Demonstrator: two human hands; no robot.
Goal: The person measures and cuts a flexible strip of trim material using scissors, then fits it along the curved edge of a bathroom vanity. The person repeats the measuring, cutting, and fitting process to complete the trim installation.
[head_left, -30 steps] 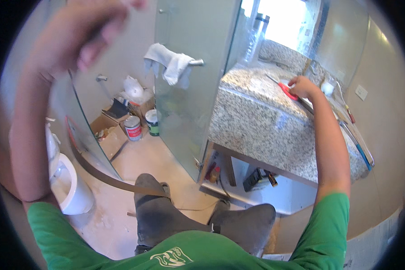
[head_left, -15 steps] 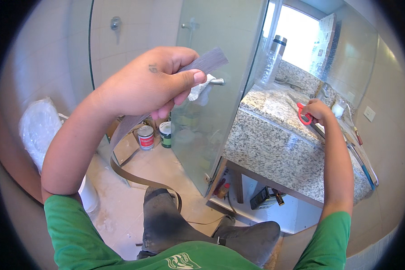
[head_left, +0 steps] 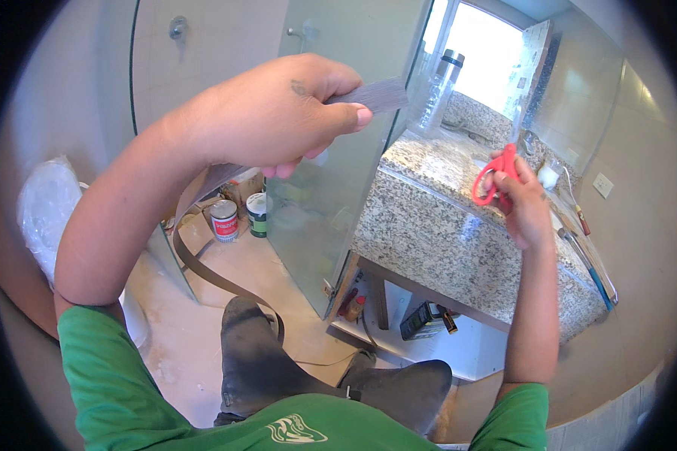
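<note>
Edging strip (head_left: 380, 95), long and grey, curves down low, its upper end held up before the glass shower door (head_left: 316, 248). Beyond stands the granite countertop (head_left: 436, 233). I've got the left hand (head_left: 278, 113) clenched, thumb and fingers pinching that strip; my right hand (head_left: 526, 203) grasps red-handled scissors (head_left: 509, 159), blades pointing up.

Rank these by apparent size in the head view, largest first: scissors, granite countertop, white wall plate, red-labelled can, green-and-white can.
1. Granite countertop
2. Scissors, raised nearer the camera than the cans
3. Red-labelled can and green-and-white can: too alike to rank
4. White wall plate
</note>
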